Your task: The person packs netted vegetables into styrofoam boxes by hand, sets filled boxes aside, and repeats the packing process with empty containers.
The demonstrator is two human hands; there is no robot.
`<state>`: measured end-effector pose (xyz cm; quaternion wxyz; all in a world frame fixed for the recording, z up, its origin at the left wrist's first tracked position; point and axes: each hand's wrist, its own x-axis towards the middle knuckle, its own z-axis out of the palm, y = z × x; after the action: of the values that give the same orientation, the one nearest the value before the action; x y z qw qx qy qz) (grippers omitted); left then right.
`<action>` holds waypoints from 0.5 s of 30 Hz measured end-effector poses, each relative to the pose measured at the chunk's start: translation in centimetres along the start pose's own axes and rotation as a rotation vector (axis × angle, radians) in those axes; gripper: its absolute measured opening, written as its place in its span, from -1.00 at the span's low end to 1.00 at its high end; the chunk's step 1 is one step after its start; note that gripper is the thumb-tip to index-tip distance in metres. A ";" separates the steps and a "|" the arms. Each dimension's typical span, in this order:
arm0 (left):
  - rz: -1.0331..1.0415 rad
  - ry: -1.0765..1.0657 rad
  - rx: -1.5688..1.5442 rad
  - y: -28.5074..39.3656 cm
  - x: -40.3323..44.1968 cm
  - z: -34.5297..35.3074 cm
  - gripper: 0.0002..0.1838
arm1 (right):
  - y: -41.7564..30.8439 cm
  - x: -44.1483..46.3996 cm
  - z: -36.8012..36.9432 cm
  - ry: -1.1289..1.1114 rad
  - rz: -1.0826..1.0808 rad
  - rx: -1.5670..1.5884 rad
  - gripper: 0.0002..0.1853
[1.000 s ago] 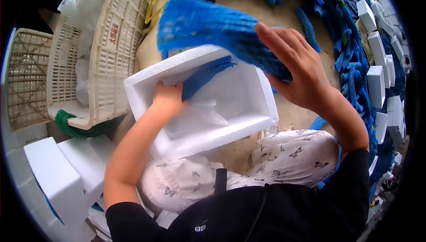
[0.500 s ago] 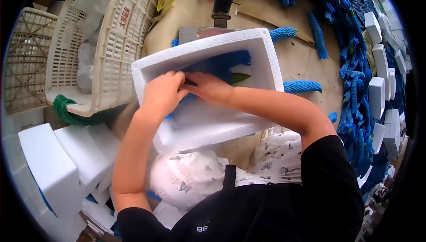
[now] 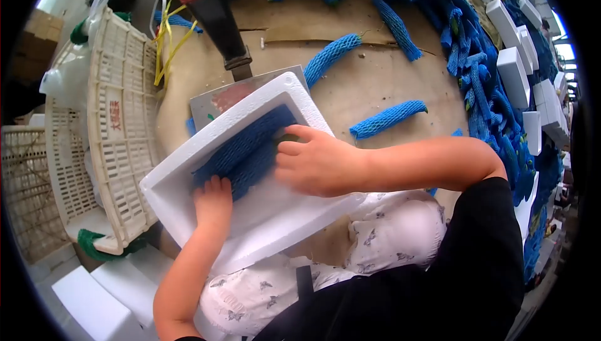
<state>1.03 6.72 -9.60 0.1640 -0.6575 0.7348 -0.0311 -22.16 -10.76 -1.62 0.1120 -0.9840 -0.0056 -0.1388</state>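
Observation:
A white foam box [image 3: 300,228] stands tilted on the lap and on a metal plate [image 3: 203,104]. Inside, blue net-sleeved pieces [image 3: 241,153] lie side by side along the far wall. My left hand [image 3: 213,202] rests inside the box, its fingers spread on the near end of the blue netting. My right hand [image 3: 313,162] is over the box's right side, fingers curled at the other end of the netting, beside a bit of green; what they hold, if anything, is hidden.
Plastic crates [image 3: 119,122] stand at the left. Loose blue-netted pieces [image 3: 388,119] lie on the brown surface [image 3: 350,84]. A long heap of them [image 3: 482,84] runs along the right, beside white foam boxes [image 3: 512,77]. More foam boxes [image 3: 94,303] are at lower left.
The netted piece held up earlier is now in the box. My hands have moved apart, the left to the near end, the right to the right side. The view has shifted.

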 end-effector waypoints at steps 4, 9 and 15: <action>0.021 0.027 -0.038 -1.9 2.6 -2.2 -0.76 | -0.3 -5.7 -0.4 -0.182 -0.060 0.477 -0.87; 0.098 0.028 -0.165 -2.8 1.7 0.6 -0.33 | 12.5 -8.4 0.7 0.692 0.443 0.143 -0.65; 0.216 0.065 -0.233 0.8 5.5 -1.3 -0.17 | 25.6 -12.2 13.3 -0.259 0.825 -0.346 -0.47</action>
<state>-0.50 1.27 -9.69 0.0650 -0.5879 0.8047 0.0507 -29.19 -32.50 -23.03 -0.0095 -0.9175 0.3954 0.0422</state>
